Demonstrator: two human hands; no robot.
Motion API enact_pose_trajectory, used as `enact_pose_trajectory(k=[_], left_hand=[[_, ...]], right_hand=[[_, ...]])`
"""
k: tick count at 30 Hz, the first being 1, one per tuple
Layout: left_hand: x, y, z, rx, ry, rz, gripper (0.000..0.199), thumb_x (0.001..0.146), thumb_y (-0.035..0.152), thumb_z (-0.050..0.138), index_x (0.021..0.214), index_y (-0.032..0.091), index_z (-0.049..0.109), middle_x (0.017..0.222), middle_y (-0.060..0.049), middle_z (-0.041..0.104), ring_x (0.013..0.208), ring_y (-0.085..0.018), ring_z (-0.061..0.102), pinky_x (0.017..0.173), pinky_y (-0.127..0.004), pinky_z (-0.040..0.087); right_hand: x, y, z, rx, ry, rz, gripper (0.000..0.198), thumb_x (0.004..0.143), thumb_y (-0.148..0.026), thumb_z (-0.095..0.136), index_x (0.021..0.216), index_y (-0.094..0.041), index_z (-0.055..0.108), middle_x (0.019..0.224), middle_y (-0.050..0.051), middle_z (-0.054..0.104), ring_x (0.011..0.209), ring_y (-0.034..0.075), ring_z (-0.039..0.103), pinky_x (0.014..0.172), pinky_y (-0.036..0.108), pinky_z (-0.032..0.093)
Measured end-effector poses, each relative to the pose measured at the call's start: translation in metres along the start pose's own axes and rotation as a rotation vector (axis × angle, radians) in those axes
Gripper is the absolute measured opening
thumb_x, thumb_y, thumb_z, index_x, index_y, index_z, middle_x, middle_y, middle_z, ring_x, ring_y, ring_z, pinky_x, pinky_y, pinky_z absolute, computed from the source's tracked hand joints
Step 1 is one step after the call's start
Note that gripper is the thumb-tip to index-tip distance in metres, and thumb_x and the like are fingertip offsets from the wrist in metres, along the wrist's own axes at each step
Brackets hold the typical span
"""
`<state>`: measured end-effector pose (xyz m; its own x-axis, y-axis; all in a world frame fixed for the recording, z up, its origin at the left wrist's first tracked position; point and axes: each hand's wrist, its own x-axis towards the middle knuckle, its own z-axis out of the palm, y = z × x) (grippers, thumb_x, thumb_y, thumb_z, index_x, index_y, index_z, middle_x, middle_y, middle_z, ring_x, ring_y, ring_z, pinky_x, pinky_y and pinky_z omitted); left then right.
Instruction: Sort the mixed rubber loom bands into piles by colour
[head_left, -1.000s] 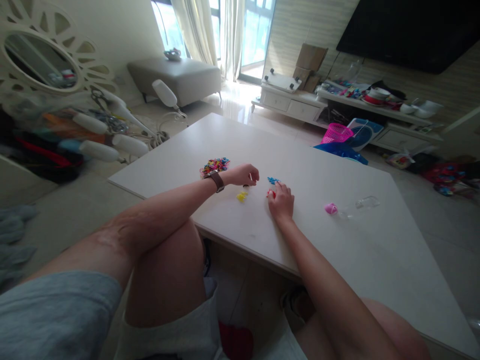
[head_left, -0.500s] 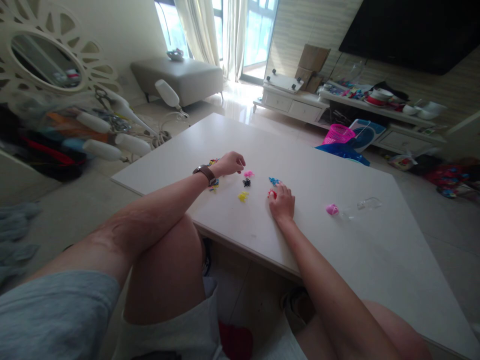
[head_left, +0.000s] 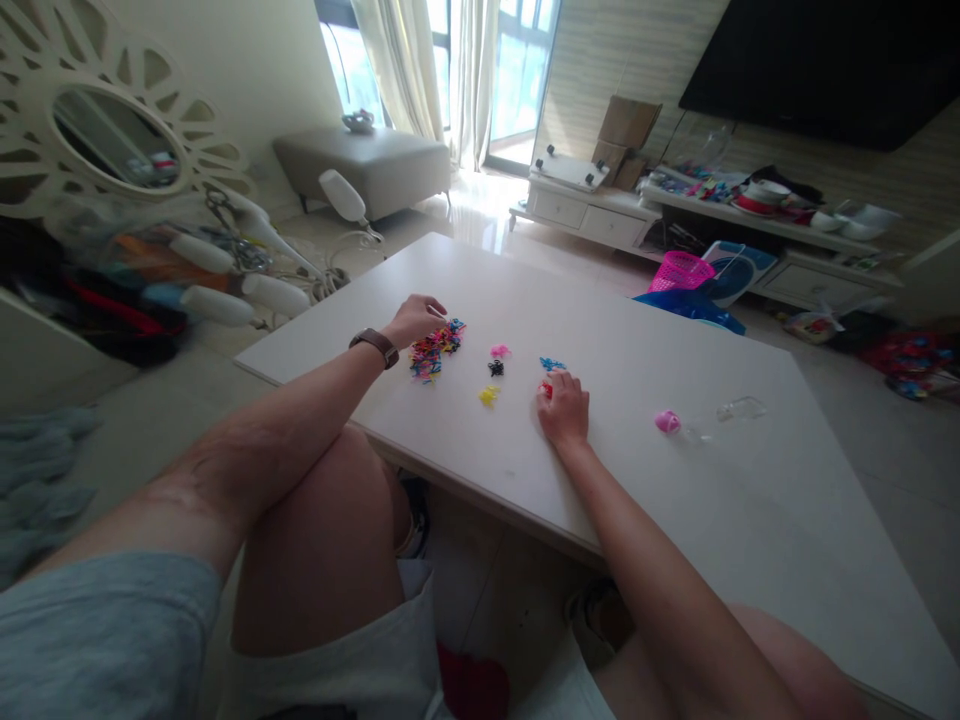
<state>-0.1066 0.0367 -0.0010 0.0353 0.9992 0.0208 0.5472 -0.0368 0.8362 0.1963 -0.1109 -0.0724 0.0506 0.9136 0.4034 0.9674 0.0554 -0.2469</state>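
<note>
My left hand, with a brown-strapped watch on its wrist, hovers at the far left edge of a mixed pile of small coloured rubber bands. Its fingers are bent and a little apart, and nothing shows in them. My right hand rests on the white table, thumb and fingers curled about a small heap of red rubber bands, partly hidden. Just beyond lies a blue heap. Between my hands are a pink heap, a black heap and a yellow heap.
A pink cap-like object and a clear container lie on the table to the right. Beyond the table's far edge stands a bright pink basket. White lamp shades are close to its left corner.
My left hand has moved left from beside the pink heap to the mixed pile, uncovering most of it. My right hand stays at the red heap.
</note>
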Motion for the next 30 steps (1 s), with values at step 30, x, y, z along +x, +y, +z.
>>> enact_pose_trajectory(k=[30], left_hand=[[0.004, -0.018, -0.015, 0.02, 0.108, -0.193, 0.027, 0.05, 0.016, 0.081, 0.074, 0.016, 0.071, 0.069, -0.004, 0.065, 0.06, -0.014, 0.053, 0.052, -0.025, 0.04]], right_hand=[[-0.001, -0.002, -0.001, 0.011, -0.05, 0.005, 0.027, 0.097, -0.027, 0.039, 0.115, -0.02, 0.058, 0.123, 0.012, 0.063, 0.109, 0.027, 0.051, 0.087, 0.037, 0.036]])
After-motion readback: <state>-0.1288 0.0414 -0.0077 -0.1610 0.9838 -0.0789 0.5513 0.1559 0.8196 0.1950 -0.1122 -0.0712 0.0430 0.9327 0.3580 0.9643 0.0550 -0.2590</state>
